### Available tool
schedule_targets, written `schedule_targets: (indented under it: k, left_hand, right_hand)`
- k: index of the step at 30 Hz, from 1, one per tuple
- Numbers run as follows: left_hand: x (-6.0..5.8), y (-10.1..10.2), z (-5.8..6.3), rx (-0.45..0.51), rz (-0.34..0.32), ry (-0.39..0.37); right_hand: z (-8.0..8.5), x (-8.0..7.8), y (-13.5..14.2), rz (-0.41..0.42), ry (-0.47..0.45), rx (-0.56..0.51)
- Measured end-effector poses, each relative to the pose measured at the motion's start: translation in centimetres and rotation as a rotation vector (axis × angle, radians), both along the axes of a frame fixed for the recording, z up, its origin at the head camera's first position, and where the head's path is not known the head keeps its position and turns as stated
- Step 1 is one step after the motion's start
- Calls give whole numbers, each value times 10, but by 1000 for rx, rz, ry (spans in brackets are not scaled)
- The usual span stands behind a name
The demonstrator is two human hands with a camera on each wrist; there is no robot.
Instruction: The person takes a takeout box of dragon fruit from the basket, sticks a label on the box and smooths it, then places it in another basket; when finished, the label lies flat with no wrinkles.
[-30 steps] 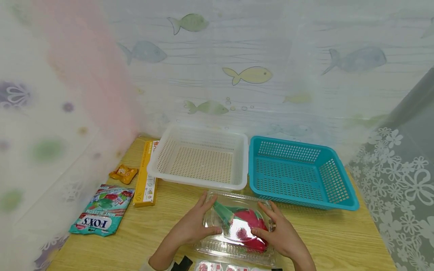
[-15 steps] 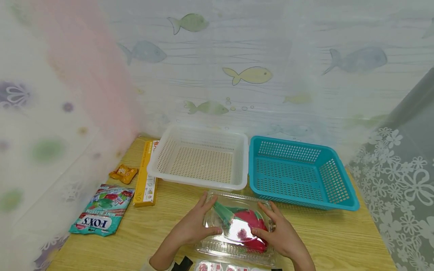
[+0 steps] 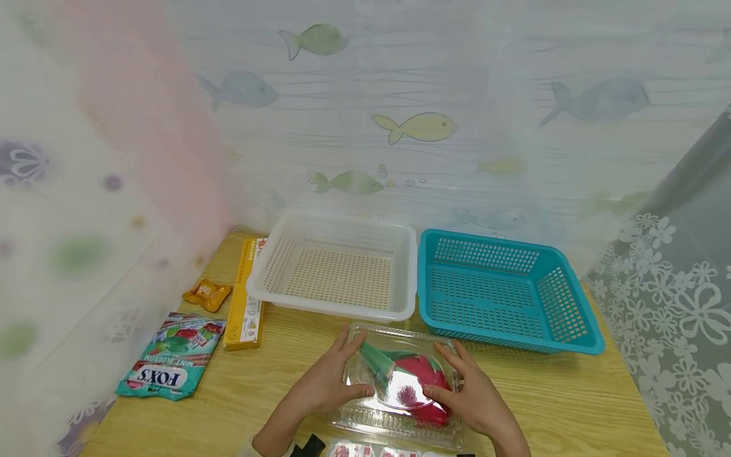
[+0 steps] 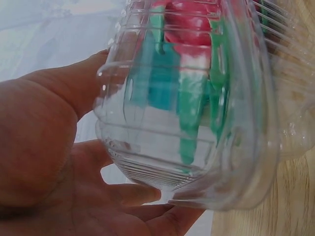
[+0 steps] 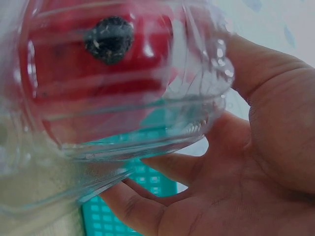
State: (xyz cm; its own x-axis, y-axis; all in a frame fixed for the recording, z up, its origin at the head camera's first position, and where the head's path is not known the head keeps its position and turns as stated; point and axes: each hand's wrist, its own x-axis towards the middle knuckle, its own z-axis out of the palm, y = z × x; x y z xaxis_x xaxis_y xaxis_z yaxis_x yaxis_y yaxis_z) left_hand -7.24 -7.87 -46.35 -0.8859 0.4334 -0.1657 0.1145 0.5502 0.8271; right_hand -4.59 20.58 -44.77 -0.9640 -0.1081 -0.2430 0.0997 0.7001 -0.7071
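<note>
Clear plastic box point(image 3: 394, 421), red-and-green fruit point(image 3: 419, 369) inside, between left and right edges of the tabletop point(image 3: 257, 387). Left hand point(image 3: 327, 382) and right hand point(image 3: 475, 395) grip its ends: thumbs over the top, pointing inward; other fingers spread. Teal bag point(image 3: 171, 358), left edge, reads upside down "FOX'S", "MINT BLOSSOM".

We see the left forearm point(image 3: 278, 426) and the right forearm point(image 3: 510, 435) slanting inward from the bottom of the head view. The left hand point(image 3: 325, 381) and right hand point(image 3: 475, 395) face each other in a two-sided grip, thumbs aimed inward with a gap between them, fingers spread forward and slightly bent.
</note>
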Motion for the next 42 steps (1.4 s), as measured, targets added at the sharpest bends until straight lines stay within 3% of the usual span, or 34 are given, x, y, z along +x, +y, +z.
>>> schedule_targets:
  k: [22,42]
  left_hand:
    - [-1,-1,-6,7,9,-6]
    - [-1,-5,-14,55,5,-3]
  right_hand:
    - [-3,-4,-1,5,-6,3]
    - [-7,-1,-5,-38,29,17]
